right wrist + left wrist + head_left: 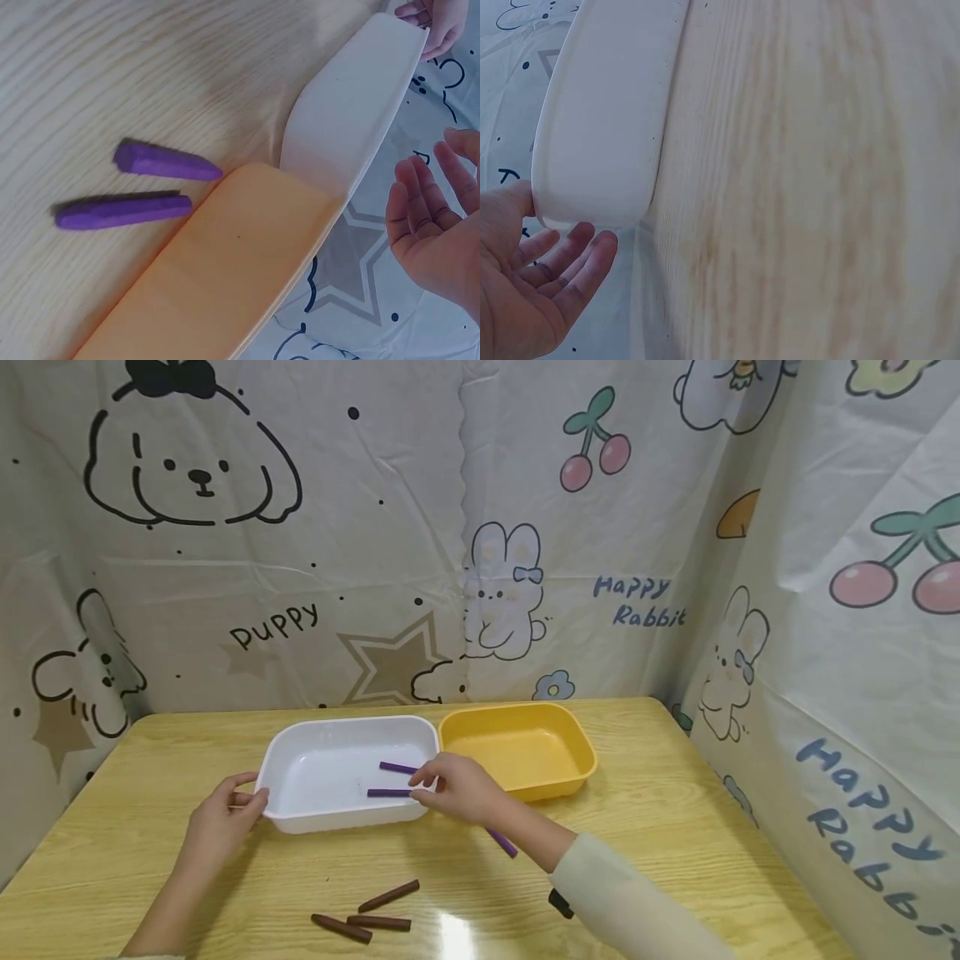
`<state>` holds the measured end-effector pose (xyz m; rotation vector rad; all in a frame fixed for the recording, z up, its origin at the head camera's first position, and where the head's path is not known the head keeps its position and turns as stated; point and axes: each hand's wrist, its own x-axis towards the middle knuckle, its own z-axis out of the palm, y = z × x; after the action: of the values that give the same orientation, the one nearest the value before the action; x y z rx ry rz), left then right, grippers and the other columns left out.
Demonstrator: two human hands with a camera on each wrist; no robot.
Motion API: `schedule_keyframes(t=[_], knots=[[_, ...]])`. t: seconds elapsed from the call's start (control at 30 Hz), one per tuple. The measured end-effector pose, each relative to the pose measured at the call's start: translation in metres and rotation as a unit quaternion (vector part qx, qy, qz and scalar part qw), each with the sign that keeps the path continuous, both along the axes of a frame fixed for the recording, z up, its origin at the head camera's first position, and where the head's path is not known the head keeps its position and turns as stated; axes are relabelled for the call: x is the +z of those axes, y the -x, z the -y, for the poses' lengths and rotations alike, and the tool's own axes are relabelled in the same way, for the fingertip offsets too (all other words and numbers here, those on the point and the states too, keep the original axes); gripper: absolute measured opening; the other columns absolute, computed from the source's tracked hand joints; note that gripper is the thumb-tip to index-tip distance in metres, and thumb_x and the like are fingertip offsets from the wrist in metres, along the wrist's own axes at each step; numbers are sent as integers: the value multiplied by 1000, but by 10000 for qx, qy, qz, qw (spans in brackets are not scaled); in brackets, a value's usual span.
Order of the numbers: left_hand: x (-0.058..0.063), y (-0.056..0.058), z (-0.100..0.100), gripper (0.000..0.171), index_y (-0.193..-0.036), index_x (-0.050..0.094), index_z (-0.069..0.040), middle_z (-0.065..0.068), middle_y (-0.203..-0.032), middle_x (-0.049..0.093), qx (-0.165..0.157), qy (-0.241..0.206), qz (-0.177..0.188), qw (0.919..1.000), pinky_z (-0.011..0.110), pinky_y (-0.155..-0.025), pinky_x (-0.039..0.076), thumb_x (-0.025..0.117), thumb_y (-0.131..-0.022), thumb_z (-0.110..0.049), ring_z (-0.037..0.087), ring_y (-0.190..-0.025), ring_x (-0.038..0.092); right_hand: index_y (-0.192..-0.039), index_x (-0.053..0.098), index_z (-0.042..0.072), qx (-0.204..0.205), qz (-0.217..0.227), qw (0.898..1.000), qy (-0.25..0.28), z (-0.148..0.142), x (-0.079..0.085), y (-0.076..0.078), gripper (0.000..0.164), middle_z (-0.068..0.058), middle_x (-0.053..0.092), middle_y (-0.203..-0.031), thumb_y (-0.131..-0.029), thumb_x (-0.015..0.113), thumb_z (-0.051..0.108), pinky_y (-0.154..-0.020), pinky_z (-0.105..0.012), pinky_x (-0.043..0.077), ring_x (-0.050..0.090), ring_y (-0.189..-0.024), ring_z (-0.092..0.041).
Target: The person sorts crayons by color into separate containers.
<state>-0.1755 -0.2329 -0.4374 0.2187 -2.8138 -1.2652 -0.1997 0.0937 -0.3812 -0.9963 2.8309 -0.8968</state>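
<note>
My left hand [225, 818] grips the left end of a white plastic tray [315, 822], thumb at the rim and fingers against the end wall. Two slim purple crayon-like sticks [388, 793] lie in the tray's right half. Over that end hovers my right hand [461, 785], its fingers loosely bent and the fingertips close to the sticks. In the right wrist view its thumb and fingers are apart with nothing between them. Two more purple sticks [124, 212] lie on the table beside the yellow tray [202, 277]; my right forearm partly covers that spot in the head view.
Several things share the wooden table [675, 860]. The yellow tray stands right against the white one. Three brown sticks [378, 924] lie near the front. Printed cloth [375, 552] hangs behind the table and at its sides. A small black object [561, 904] shows at the right sleeve.
</note>
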Motion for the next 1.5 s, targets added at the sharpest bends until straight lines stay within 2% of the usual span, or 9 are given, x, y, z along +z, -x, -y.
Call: schedule_keyframes(t=[0.2,0.57,0.83,1.1,1.3,1.5], knots=[[0,-1,0,55,-136,38,2,26,-109,60,-40,6,38,10000,22,-58,48,46,-97,-35,13,-77,63,-97,71,11,-37,142,9999,-45,-9,0,-11,16,0,64,-86,-87,66,22,-66,-16,45,56,-75,-10],[0,-1,-1,55,-136,39,2,26,-108,61,-25,14,-31,10000,21,-57,48,46,-97,-35,14,-77,62,-96,71,9,83,-42,10000,-31,-32,-8,-22,15,-1,65,-85,-86,67,19,-68,-17,46,60,-78,-18],[0,-1,-1,54,-135,39,3,26,-106,61,-17,30,-59,10000,21,-57,47,46,-97,-34,10,-74,61,-100,71,8,75,319,9994,-82,-52,-14,-28,17,-1,62,-84,-87,65,20,-66,-17,45,58,-76,-20],[-1,-1,0,55,-135,40,2,25,-106,62,-40,22,-118,9999,21,-57,47,46,-97,-36,7,-73,60,-102,69,6,-123,559,9984,2,-75,-24,-31,20,4,57,-82,-89,64,20,-60,-17,45,51,-62,-2],[-2,1,1,55,-135,40,2,25,-107,62,-33,-6,-99,9999,20,-58,48,47,-96,-36,8,-74,61,-98,70,9,-238,464,9986,103,-92,-32,-32,14,6,64,-83,-88,64,17,-68,-18,47,54,-75,-2],[-3,2,2,56,-136,39,2,25,-107,61,0,-13,-29,10000,21,-57,48,47,-96,-37,12,-76,62,-95,71,10,-499,404,9979,65,-106,-40,-32,12,4,65,-87,-88,64,17,-66,-19,47,55,-74,-4]])
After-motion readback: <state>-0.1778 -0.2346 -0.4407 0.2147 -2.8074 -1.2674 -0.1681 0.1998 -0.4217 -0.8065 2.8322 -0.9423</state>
